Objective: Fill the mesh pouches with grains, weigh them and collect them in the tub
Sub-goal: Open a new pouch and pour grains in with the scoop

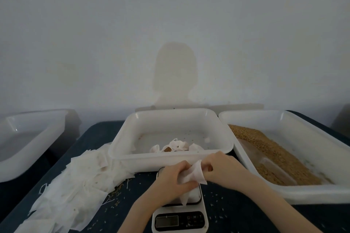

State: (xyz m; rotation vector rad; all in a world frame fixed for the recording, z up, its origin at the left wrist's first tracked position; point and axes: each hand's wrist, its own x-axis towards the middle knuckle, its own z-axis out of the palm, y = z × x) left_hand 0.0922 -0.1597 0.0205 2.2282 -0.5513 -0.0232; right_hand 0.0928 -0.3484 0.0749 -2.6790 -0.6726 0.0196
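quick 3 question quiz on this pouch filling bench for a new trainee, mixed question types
1. True or false: both hands hold the mesh pouch above the scale.
2. Which tub holds the loose grains? A) left tub B) middle tub C) right tub
3. Fill in: the pile of empty pouches lies on the table to the ____ of the scale.

Key:
1. True: the left hand and right hand both grip it.
2. C
3. left

Two bare forearms, left hand (pixel 171 179), right hand (pixel 222 166), no sleeves visible
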